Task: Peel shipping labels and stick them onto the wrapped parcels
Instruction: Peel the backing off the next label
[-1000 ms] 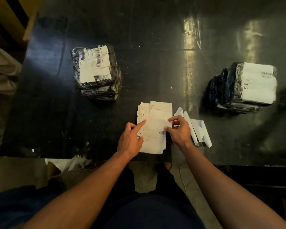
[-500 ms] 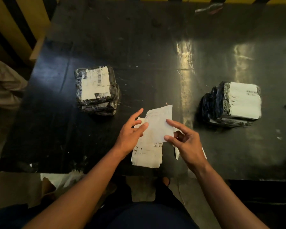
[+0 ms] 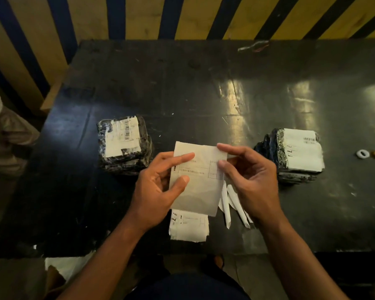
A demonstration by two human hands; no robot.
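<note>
Hands point(image 3: 204, 180) around label sheet point(image 3: 198, 191)

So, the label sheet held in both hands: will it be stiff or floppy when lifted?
Probably floppy and light: the label sheet is thin paper, held up by the left hand and right hand. It should slide easily off the stack.

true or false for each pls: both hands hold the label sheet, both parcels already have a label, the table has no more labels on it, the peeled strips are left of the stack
1. Both hands hold the label sheet: true. The left hand pinches its left edge and the right hand its upper right corner.
2. Both parcels carry a white label: true, the left parcel and the right parcel alike.
3. No labels remain on the table: false. A stack of labels lies under the held sheet.
4. The peeled strips lie left of the stack: false. They lie to its right.
</note>
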